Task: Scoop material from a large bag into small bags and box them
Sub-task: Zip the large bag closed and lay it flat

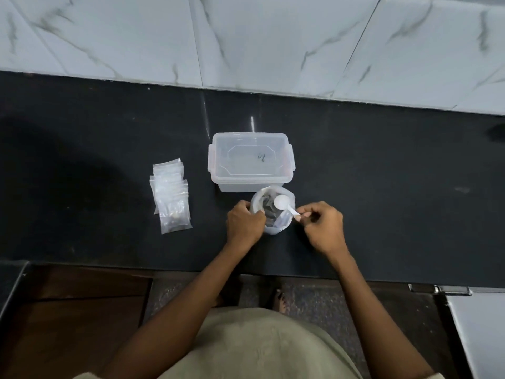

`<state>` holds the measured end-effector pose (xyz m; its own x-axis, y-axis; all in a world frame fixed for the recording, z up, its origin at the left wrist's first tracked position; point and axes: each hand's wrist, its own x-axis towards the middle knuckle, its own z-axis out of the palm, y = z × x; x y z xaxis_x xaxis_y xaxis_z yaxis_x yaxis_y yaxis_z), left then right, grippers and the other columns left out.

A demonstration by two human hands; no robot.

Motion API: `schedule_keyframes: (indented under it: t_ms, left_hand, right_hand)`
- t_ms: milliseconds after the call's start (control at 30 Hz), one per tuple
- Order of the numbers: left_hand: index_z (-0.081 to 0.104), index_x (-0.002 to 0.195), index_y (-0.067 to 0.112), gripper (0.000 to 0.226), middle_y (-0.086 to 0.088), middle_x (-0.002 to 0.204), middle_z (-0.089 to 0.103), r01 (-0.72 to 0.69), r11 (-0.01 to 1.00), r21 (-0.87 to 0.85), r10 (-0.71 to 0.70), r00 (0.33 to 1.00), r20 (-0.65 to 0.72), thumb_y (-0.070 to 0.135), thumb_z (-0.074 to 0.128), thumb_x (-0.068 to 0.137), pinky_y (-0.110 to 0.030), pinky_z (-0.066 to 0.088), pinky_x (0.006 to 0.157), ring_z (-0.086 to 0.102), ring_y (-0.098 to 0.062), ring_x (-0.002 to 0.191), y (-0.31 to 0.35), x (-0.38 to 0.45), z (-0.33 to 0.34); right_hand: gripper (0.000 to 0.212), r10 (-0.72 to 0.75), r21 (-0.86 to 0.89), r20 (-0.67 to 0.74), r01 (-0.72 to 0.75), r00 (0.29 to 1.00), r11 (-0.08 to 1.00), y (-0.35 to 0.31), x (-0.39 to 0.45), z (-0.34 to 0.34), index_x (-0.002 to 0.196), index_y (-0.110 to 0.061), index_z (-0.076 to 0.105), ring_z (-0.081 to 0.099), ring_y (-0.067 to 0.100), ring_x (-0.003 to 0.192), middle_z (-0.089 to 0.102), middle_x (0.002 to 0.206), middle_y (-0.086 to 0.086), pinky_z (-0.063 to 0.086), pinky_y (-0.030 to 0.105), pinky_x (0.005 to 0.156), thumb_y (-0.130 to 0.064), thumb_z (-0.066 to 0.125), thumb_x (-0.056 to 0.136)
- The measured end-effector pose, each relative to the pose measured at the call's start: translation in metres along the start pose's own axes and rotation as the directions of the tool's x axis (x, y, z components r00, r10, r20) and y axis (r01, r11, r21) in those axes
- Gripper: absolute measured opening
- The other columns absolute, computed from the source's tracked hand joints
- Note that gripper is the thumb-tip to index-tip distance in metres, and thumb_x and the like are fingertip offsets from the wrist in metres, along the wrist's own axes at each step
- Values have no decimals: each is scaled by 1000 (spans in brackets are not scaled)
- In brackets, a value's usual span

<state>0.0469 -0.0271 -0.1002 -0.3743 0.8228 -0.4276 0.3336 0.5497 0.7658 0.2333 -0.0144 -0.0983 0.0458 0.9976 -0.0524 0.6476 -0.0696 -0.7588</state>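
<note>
A large clear plastic bag (273,214) stands open on the black counter, with dark material inside. My left hand (244,224) grips the bag's left rim. My right hand (323,228) pinches the handle of a white plastic scoop (282,202), whose bowl hovers over the bag's mouth. Just behind the bag sits a clear plastic box (250,161) without a lid, holding one small dark piece. A pile of small clear zip bags (170,195) lies to the left on the counter.
The black counter (382,173) runs left to right, backed by a white marble-tile wall (273,36). Its front edge is near my body. Below it are a brown cabinet (76,310) at left and a metal surface at the lower right.
</note>
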Motion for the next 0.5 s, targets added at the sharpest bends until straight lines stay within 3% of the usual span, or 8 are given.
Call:
schedule_keyframes:
  t_ms: [67, 133, 200, 267, 400, 500]
  left_hand:
    - [66, 97, 18, 20, -2, 94, 71, 17, 1000, 1, -17, 999, -27, 31, 68, 82, -41, 61, 79, 71, -25, 83, 2, 0, 1]
    - [67, 100, 14, 17, -2, 95, 71, 22, 1000, 11, -21, 999, -49, 22, 67, 84, -36, 58, 80, 69, -22, 86, 4, -2, 4]
    - [67, 97, 13, 15, -1, 92, 71, 17, 1000, -13, -18, 998, -67, 15, 66, 82, -35, 58, 79, 69, -21, 85, 4, -2, 7]
    - [68, 94, 12, 15, -1, 88, 71, 10, 999, -34, -12, 998, -68, 11, 66, 80, -35, 60, 75, 69, -19, 80, 5, -4, 10]
    - [70, 90, 12, 10, -1, 84, 72, -27, 999, -39, 24, 997, -79, 9, 70, 80, -36, 61, 71, 69, -17, 76, 5, -9, 14]
    - [69, 86, 14, 13, 1, 79, 70, -38, 998, -47, 33, 995, -91, 3, 68, 79, -37, 62, 72, 70, -19, 77, 6, -10, 14]
  right_hand:
    - [20, 10, 146, -25, -6, 1000, 989, 5, -1, -15, 84, -19, 79, 60, 4, 68, 68, 81, 0, 47, 11, 68, 0, 80, 80]
    - [14, 17, 215, -155, 17, 988, 976, 10, 1, -30, 84, -16, 79, 60, 7, 69, 67, 81, 4, 50, 16, 69, -2, 80, 82]
    - [13, -9, 169, -302, 63, 953, 984, 17, 5, -40, 83, -14, 77, 60, 9, 67, 66, 80, 3, 52, 20, 68, -2, 78, 81]
    - [13, -101, 26, -354, 118, 930, 993, 24, 15, -40, 79, -13, 75, 59, 9, 68, 64, 79, 1, 47, 16, 67, 0, 74, 79]
    - [10, -291, -337, -183, 218, 939, 916, 39, 44, -10, 81, -2, 74, 56, 26, 72, 59, 78, 9, 45, 29, 62, 3, 68, 76]
    - [4, -310, -416, -24, 273, 950, 867, 39, 57, 13, 75, 4, 66, 53, 32, 75, 54, 81, 12, 50, 41, 55, 4, 66, 79]
